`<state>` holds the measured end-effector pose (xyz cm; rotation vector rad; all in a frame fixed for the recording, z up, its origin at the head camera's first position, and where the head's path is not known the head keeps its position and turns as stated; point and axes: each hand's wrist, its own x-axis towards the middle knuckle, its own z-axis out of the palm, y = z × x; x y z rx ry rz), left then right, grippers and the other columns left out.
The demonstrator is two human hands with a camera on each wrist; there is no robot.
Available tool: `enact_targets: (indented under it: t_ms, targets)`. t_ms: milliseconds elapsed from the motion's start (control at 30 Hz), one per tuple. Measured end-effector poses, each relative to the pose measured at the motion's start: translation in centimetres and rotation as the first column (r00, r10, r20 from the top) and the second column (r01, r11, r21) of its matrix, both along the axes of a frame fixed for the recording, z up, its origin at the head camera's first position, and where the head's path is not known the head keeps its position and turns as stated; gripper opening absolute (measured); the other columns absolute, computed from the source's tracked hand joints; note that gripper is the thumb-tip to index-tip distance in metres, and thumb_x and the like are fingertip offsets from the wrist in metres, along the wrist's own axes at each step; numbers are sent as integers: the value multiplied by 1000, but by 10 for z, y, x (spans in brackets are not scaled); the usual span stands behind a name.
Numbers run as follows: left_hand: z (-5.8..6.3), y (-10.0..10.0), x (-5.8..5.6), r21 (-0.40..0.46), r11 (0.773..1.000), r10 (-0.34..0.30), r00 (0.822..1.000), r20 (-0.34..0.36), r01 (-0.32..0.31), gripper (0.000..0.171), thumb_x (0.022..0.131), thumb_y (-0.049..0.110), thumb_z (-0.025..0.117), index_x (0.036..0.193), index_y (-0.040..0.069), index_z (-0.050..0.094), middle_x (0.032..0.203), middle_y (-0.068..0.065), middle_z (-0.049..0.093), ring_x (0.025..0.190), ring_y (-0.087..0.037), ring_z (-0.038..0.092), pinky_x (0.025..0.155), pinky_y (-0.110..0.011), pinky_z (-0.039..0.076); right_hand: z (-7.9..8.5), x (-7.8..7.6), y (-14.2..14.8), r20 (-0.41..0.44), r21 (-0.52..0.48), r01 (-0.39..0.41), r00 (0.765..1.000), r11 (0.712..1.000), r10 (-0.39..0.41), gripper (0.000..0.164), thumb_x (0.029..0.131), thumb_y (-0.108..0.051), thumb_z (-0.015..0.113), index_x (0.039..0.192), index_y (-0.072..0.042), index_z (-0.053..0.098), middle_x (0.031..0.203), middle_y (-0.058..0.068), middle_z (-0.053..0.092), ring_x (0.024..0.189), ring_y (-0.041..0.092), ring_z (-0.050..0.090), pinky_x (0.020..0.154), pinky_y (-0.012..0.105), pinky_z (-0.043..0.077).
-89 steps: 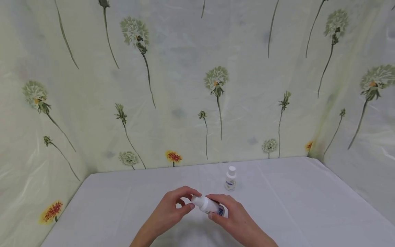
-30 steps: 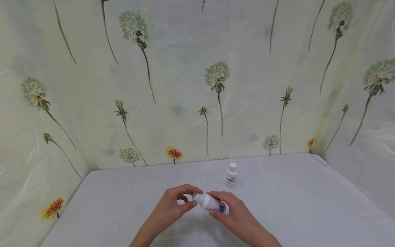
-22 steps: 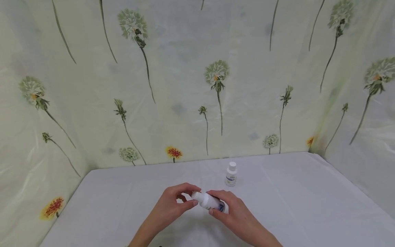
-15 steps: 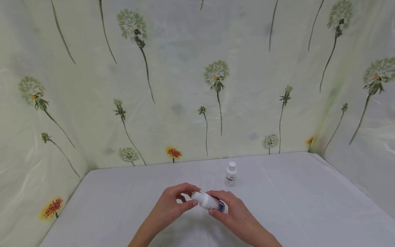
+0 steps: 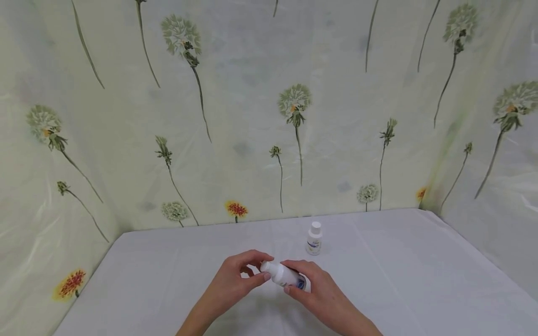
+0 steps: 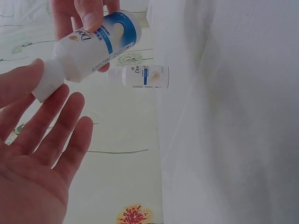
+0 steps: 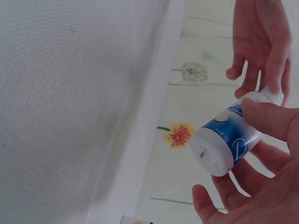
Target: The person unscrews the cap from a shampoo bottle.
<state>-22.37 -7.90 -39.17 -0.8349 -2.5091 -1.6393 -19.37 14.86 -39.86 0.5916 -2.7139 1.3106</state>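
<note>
A small white bottle (image 6: 100, 44) with a blue label band is held tilted above the table, its cap end pointing left in the head view. My right hand (image 5: 321, 291) grips the bottle's body between thumb and fingers. With thumb and index finger, my left hand (image 5: 235, 277) pinches the white cap (image 6: 49, 80); its other fingers are spread in the left wrist view. The bottle's round base (image 7: 212, 151) faces the right wrist camera. Behind the hands, a second similar bottle (image 5: 314, 240) stands upright on the table, capped and untouched.
A white cloth covers the table (image 5: 403, 270). Plastic sheeting (image 5: 244, 116) printed with dandelions rises along the back and both sides. Only a bit of the second bottle (image 7: 133, 220) shows at the bottom of the right wrist view.
My left thumb and index finger have shifted slightly at the cap. The right hand keeps its grip and the standing bottle stays put. The head view has tilted a little.
</note>
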Motion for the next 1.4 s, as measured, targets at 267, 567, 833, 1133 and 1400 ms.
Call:
enact_targets:
  t_ms: [267,567,833,1133,1400]
  targets:
    - [1,1,0,-13,1000,25,1000,-2,-25,22,86,28,77,107,26,71,90,11,67,83,-13,60,74,-32,54,-2,2,1,-64,2,12,998,1000,-12,40,87,-24,76,125,-24,63,116,-10,61,100,16,55,88,38,48]
    - [-1,2,-3,-28,998,55,998,-3,-55,28,84,33,79,106,17,72,86,11,67,81,-12,60,72,-30,53,-3,1,1,-81,5,16,997,1000,-15,40,87,-23,76,125,-24,63,116,-11,61,101,15,55,87,37,48]
    - [-2,0,-4,-21,999,42,999,8,-42,32,82,31,81,110,21,70,89,11,68,86,-19,62,73,-31,54,-3,1,1,-95,5,11,995,1000,-10,40,87,-25,76,125,-24,64,115,-12,61,100,14,55,87,35,48]
    - [-2,-3,-1,40,997,-59,998,-32,60,40,85,10,78,120,26,66,114,9,66,102,-15,60,78,-33,55,-3,3,1,-90,0,7,996,1000,-7,40,87,-23,76,126,-23,64,114,-11,61,99,14,55,86,35,48]
    - [0,-3,1,23,995,-96,995,-23,97,33,89,2,71,114,23,69,109,11,67,99,-15,59,79,-32,53,-3,4,1,-75,-11,12,997,1000,-13,40,87,-23,76,126,-25,63,115,-11,61,101,15,55,87,35,48]
